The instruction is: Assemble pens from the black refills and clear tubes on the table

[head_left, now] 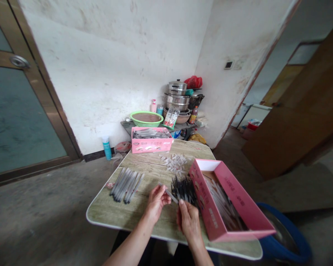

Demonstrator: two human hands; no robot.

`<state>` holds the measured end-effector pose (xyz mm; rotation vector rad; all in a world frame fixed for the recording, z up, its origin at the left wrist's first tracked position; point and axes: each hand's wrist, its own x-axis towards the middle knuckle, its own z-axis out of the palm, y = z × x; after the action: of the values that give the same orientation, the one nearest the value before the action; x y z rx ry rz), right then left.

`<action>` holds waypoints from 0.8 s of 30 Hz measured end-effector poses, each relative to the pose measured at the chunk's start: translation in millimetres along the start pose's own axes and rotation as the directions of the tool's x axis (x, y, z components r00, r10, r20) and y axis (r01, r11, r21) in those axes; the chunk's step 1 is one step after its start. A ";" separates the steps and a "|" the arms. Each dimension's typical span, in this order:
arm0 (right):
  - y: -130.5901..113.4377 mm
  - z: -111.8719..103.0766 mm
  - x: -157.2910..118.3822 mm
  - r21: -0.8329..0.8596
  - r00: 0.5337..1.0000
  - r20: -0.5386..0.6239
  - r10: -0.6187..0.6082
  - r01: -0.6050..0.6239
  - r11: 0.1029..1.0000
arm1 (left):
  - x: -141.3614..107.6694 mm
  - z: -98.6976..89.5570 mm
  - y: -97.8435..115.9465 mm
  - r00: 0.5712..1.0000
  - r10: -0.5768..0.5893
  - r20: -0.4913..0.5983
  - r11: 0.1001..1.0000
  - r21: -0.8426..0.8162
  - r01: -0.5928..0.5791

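A thin greyish translucent tube [171,195] slants between my two hands. The fingers of my left hand [155,202] pinch its upper left end, and my right hand [189,218] grips its lower right end between thumb and fingers. Just beyond my right hand lies a pile of black thin pieces [184,189]. Left of my hands, a row of grey tubes with dark ends [127,184] rests on the table. Small whitish pieces [175,163] are scattered behind the black pile. At the right stands an open pink box [237,192] with pale tubes inside.
Another pink box [151,145], filled with tubes, stands at the far edge of the wood-patterned table [152,162]. Behind it, a low stand holds a green basin [147,119] and stacked pots [177,99]. A blue tub [287,236] is on the floor at the right.
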<state>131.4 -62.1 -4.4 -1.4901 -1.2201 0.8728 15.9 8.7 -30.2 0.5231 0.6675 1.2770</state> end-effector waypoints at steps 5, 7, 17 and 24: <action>-3.3 -11.2 0.5 0.083 0.996 -0.001 0.095 -0.094 0.992 | 0.0 0.0 -2.8 0.998 0.060 -0.015 0.998 -0.012 -0.060; -1.8 -15.2 0.3 0.050 0.999 -0.009 0.033 -0.033 0.998 | 0.2 -0.7 -4.1 0.998 0.068 -0.015 0.998 -0.012 -0.068; -4.1 -14.4 -3.8 -0.209 0.986 -0.053 -0.161 0.146 0.967 | -2.9 -0.2 -5.9 0.995 0.093 -0.042 0.995 0.050 -0.091; -0.5 -9.2 -5.3 -0.285 0.975 -0.085 -0.206 0.175 0.942 | -3.2 0.8 -1.7 0.988 0.125 -0.096 0.990 0.077 -0.118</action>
<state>138.6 -69.4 -1.8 -1.5849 -1.4174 0.4950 17.2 5.2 -30.3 0.5681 0.7770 1.4052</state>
